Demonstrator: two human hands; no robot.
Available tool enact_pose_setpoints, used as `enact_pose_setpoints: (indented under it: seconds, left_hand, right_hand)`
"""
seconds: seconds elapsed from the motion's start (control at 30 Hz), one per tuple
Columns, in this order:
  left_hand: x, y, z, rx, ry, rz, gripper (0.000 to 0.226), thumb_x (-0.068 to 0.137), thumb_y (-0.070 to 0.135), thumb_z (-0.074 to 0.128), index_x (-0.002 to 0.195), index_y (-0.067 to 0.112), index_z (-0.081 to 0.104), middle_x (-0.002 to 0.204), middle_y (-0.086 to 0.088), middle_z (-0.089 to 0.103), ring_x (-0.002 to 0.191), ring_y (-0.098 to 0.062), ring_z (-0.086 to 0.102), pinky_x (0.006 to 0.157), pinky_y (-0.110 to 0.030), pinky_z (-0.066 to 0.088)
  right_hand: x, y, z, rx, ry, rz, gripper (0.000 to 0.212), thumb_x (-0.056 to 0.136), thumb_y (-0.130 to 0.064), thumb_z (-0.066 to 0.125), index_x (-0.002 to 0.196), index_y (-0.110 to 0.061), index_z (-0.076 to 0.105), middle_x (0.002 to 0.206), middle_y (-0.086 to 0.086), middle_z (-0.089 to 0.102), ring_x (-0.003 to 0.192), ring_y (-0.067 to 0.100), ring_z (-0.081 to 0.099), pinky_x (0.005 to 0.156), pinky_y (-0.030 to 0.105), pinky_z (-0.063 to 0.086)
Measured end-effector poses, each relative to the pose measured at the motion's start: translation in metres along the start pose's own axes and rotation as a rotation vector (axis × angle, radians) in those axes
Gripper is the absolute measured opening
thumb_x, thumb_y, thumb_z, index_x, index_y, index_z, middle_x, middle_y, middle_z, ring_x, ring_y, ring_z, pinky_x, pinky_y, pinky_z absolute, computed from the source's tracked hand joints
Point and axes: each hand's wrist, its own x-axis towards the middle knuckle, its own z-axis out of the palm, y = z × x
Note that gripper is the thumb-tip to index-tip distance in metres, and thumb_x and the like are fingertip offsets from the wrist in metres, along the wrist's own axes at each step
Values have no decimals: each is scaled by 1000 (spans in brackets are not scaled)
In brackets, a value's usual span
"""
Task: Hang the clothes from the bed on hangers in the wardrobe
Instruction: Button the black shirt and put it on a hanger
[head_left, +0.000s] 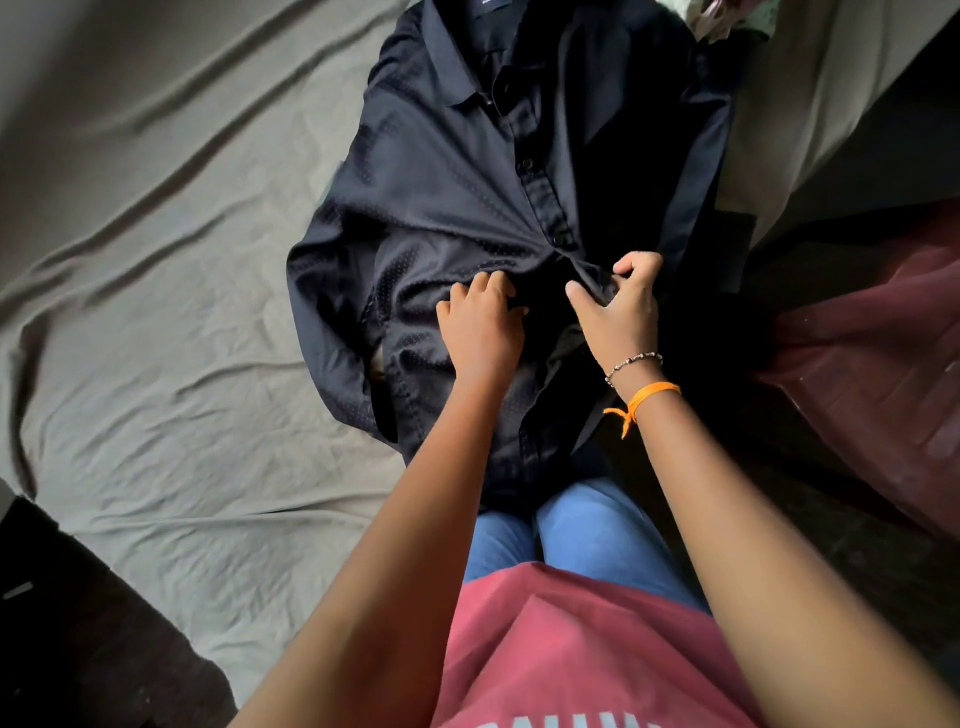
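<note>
Both hands are on the dark shirt (467, 171), spread along the bed (156, 260), collar away: left hand (483, 325) curls into cloth, right hand (621, 312) pinches the button placket, closer to the next button up

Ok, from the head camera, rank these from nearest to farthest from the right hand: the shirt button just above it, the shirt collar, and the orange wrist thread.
From the right hand:
1. Shirt button, just above the fingers on the placket of the black shirt.
2. Orange wrist thread, below the hand on the same wrist.
3. Shirt collar, far up at the top of the view.
</note>
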Motion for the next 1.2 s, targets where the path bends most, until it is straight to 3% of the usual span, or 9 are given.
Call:
enact_pose_setpoints:
  seconds: [0.13,0.3,0.4,0.6,0.77,0.87,1.0,1.2]
  left_hand:
    - [13,2,3,84,19,-10,23,87,34,58,99,15,61,107,-2,64,103,-29,54,83,-37,29]
    - [22,5,6,99,36,-97,17,87,23,50,93,14,63,104,-3,66,101,-28,56,84,-38,30]
    - [24,11,11,109,14,-143,33,85,42,57,99,12,62,109,-4,64,104,-29,55,87,-39,31]
    - [28,0,14,135,-15,-141,17,85,14,48,93,14,63,106,-3,65,104,-28,54,84,-37,31]
    - [14,-18,6,-39,-15,-94,20,85,35,61,89,17,68,102,2,66,101,-25,51,78,-34,29]
    - [6,-30,3,-75,12,-79,23,78,21,71,97,12,61,107,-3,60,98,-28,51,76,-36,34]
    - [0,-47,5,-78,28,-139,30,75,-5,54,102,10,55,106,-7,57,93,-30,54,66,-34,34]
    - [-35,-48,-12,-311,193,7,22,66,0,46,82,6,59,81,-7,59,79,-31,51,70,-30,33]
  right_hand:
    - [8,11,-6,-113,-51,-97,8,84,-8,63,88,-4,56,69,-11,48,60,1,47,57,7,34]
    - [5,13,-15,-103,-77,-176,7,81,-8,69,81,-1,70,83,3,58,69,5,52,65,4,39]
    - [7,12,-17,-113,-162,-119,11,81,-4,68,91,0,71,83,2,62,70,2,55,66,3,42]
    - [11,12,-12,-125,-230,-58,12,78,-1,70,90,-3,69,75,-1,61,65,1,55,62,6,46]
    - [10,16,-12,-131,-256,-48,11,79,-1,69,90,-3,69,78,1,61,67,3,55,63,7,47]
    - [11,17,-13,-143,-251,-45,11,79,-3,69,90,-4,68,76,-2,60,68,9,56,64,10,47]
    - [11,14,-13,-166,-277,-60,11,81,-4,68,86,-12,64,72,-11,56,70,12,56,66,13,47]
    - [1,8,-8,-129,-253,-45,8,79,-8,72,86,-8,68,66,-10,57,63,1,54,59,3,43]
